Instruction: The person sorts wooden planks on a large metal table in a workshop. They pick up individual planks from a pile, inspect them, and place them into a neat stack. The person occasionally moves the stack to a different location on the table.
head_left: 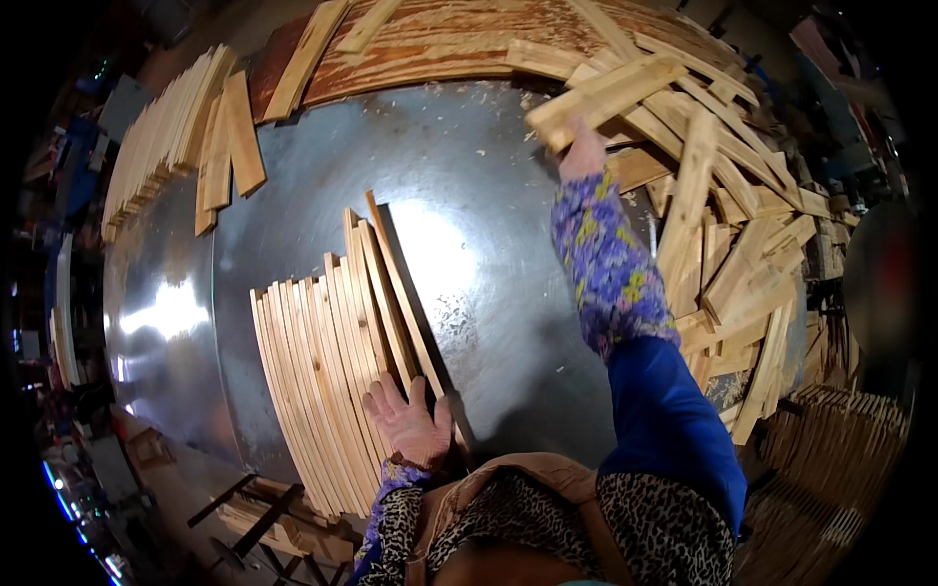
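Note:
My left hand (412,427) lies with spread fingers on the near part of a row of wooden slats (322,381) standing on edge side by side on the metal table. Two slats at the row's right side, the outermost one (403,283) among them, lean slightly apart from the others. My right hand (583,153) reaches to the far right and is closed on the near edge of a wooden board (611,96) on top of a loose heap. Its fingers are partly hidden by the board.
The metal table (342,146) carries a jumbled heap of boards (723,215) at the right. A long row of upright slats (171,137) stands far left, with loose boards (242,137) beside it. A worn reddish wooden surface (430,59) adjoins the far edge. Stacked slats (831,459) stand lower right.

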Available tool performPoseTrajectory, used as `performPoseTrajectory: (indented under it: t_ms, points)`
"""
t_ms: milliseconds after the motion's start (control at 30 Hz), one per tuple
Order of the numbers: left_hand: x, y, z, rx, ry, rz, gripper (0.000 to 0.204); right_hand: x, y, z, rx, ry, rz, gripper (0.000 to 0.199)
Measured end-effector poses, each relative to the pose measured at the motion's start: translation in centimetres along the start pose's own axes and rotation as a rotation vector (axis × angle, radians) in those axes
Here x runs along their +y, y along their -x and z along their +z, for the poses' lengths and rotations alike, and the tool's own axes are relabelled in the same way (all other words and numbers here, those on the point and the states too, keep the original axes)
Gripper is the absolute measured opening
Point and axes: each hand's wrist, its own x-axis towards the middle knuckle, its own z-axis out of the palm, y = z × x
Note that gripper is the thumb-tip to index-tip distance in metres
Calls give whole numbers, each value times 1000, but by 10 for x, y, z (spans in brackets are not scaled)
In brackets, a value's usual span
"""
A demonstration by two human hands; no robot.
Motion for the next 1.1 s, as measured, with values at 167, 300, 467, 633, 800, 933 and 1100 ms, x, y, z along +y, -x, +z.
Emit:
performPoseTrajectory:
  t_ms: [167,300,467,633,800,933,1100]
  points:
    - [28,-21,-25,-212,-25,-130,84,47,129,-125,-300,104,117,52]
    - [13,-14,4,90,46,-83,58,73,261,-194,-259,269,207,54]
    - [4,-15,4,53,189,-103,47,119,374,-236,-648,533,428,52]
    - [8,5,20,34,51,-191,72,121,429,-161,-1096,956,988,53]
    - [5,0,9,-31,9,-212,64,152,406,-161,-1100,682,907,44]
    - [-15,8,28,22,40,-174,55,145,402,-157,-536,-7,788,32]
    - [-12,8,22,-23,74,-230,66,199,395,-151,-979,700,831,23]
